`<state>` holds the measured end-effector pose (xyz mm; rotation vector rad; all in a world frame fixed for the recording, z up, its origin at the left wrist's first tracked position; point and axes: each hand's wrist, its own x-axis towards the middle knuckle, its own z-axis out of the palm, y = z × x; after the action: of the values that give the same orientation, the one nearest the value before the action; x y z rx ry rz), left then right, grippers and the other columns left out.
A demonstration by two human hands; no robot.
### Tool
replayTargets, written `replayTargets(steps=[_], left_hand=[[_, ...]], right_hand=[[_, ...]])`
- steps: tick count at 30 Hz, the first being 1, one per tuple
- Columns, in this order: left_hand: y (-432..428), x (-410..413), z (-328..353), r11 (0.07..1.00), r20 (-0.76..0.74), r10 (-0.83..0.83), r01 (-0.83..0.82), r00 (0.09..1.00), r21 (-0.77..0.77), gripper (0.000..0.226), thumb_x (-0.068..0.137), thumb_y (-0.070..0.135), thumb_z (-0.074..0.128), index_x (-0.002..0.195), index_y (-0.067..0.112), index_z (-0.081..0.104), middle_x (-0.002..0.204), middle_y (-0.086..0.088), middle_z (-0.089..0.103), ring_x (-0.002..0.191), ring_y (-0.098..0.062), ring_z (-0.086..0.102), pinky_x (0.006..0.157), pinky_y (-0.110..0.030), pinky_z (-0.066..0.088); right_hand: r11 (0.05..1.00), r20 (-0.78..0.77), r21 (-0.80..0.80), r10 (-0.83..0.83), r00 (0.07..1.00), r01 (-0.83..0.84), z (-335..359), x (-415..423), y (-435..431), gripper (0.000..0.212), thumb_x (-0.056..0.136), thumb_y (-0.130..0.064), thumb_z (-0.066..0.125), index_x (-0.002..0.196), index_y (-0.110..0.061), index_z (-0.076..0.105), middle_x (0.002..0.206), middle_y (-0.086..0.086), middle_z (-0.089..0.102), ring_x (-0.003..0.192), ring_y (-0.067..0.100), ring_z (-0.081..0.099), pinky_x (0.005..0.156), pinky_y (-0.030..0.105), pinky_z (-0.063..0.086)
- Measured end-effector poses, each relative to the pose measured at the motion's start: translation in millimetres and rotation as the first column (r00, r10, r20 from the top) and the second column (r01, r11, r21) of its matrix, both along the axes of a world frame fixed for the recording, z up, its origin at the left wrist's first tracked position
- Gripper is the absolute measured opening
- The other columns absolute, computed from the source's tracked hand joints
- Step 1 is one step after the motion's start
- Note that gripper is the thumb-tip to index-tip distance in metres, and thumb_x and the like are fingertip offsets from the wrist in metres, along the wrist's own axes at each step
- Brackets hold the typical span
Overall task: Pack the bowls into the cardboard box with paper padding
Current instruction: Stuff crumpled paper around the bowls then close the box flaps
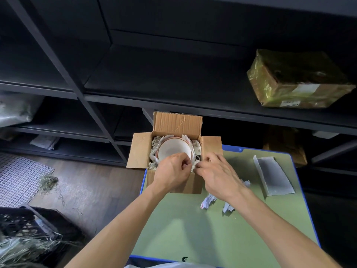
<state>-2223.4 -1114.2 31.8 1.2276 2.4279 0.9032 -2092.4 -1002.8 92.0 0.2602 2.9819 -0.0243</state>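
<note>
**A:** Bowls (174,149), where are they sitting right now?

**B:** Starting from the bottom of the frame, two bare forearms are reaching up over the green table (193,233). Crumpled paper scraps (208,202) are lying on it just right of centre, probably waiting as spare filler.

**A:** And the hands?

**B:** The left hand (172,171) and right hand (218,175) are meeting at the near edge of the cardboard box (195,183). Their fingers are curling in narrowly, and both seem to be pinching a piece of the paper padding (154,146) between them. I'd judge they're tucking it into the gap so the crockery isn't knocking against the wall.

**A:** So the bowls?

**B:** They're nesting inside the box at frame centre, white with a reddish rim line. Paper is crowding round them on every side that's showing, and the flaps are standing open, giving access. Farther off, a wrapped parcel (295,80) is resting on dark shelving (173,78) at the upper right.
</note>
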Motion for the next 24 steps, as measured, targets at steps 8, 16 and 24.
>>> replayTargets(steps=[8,16,24], left_hand=[[-2.7,2.7,2.2,1.0,-0.039,0.006,-0.005,0.999,0.015,0.013,0.083,0.038,0.052,0.078,0.027,0.057,0.069,0.011,0.059,0.063,-0.007,0.051,0.053,-0.033,0.048],[-5.1,6.3,7.1,0.999,-0.031,0.013,-0.012,0.999,0.03,0.016,0.088,0.04,0.054,0.08,0.026,0.057,0.073,0.01,0.059,0.065,-0.009,0.053,0.057,-0.037,0.05],[1.6,40.5,22.8,0.993,-0.08,-0.031,0.04,0.996,0.11,0.017,0.095,0.038,0.054,0.083,0.025,0.056,0.079,0.011,0.058,0.07,-0.011,0.053,0.062,-0.037,0.049]], right_hand=[[0.996,-0.061,-0.043,-0.079,0.995,0.076,-7.2,13.9,-0.5,0.048,0.07,-0.003,0.035,0.095,-0.022,0.071,0.091,-0.012,0.065,0.092,0.02,0.043,0.086,0.028,0.037],[0.997,-0.082,-0.054,-0.065,0.994,0.061,-10.0,9.4,-2.6,0.044,0.073,-0.002,0.036,0.094,-0.021,0.069,0.092,-0.011,0.064,0.09,0.02,0.042,0.078,0.031,0.034],[0.963,-0.296,-0.225,-0.213,0.931,0.149,-11.3,66.4,19.6,0.038,0.073,-0.006,0.054,0.104,-0.019,0.073,0.103,-0.01,0.064,0.091,0.02,0.056,0.074,0.028,0.049]])
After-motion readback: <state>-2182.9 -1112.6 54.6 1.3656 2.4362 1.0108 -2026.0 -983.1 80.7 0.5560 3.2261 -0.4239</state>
